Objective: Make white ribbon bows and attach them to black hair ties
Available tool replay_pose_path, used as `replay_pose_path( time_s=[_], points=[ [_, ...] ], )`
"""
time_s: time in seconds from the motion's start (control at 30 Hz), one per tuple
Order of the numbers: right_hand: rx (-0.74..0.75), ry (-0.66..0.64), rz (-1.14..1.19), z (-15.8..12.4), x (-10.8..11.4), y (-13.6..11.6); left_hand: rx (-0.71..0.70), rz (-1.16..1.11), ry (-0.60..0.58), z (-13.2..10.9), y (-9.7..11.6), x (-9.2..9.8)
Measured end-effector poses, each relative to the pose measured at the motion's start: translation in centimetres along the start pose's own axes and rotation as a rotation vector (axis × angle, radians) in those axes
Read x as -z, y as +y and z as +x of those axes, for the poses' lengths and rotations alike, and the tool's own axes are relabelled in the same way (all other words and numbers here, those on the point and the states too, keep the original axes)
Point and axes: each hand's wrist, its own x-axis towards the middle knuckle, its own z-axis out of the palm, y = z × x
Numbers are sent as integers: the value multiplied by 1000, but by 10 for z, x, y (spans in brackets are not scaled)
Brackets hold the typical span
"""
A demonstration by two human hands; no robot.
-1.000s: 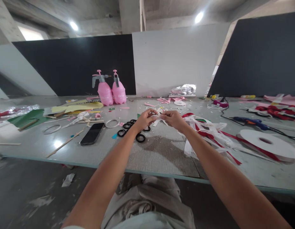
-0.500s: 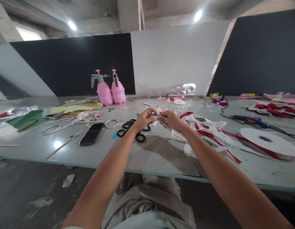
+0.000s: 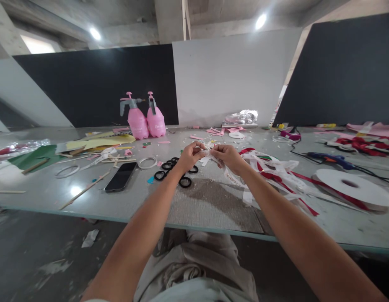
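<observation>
Both hands meet over the middle of the table, their fingertips closed on a white printed ribbon (image 3: 234, 178). My left hand (image 3: 190, 157) pinches it from the left; my right hand (image 3: 226, 157) pinches it close by, and the ribbon trails down under the right wrist. What the ribbon goes around between the fingertips is too small to make out. Several black rings (image 3: 185, 181) lie just below and left of my left hand. A heap of white and red ribbons (image 3: 276, 167) lies to the right of my right hand.
A phone (image 3: 121, 177) and a thin stick (image 3: 84, 191) lie on the left. Two pink spray bottles (image 3: 156, 122) stand at the back. On the right are a large white spool (image 3: 354, 184) and a blue glue gun (image 3: 334, 160). The table's front edge (image 3: 213, 229) is close to my lap.
My fingers have shifted slightly on the white ribbon, and more of it shows between the hands and below the right one. The things on the table stay where they were.
</observation>
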Motion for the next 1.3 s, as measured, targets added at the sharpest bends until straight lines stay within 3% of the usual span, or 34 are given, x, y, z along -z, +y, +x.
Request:
replay_pose_path(
  time_s=[0.13,0.27,0.33,0.47,0.6,0.9,1.3],
  points=[
    [-32,-25,6,-1,0,0,-111,227,133,0,-3,1],
    [-292,-180,242,-7,0,-3,-166,330,217,-1,-1,2],
    [-347,-249,355,-9,-2,-3,-194,339,220,-2,1,2],
    [-251,-278,396,-11,-6,-5,-223,370,221,-1,1,4],
    [-161,-257,371,-9,-7,-8,-266,451,143,-1,0,5],
    [-169,-126,269,-7,-5,-13,-301,435,176,-5,5,4],
    [-131,-100,227,-11,-6,-17,-404,441,200,-3,1,1]
  ],
)
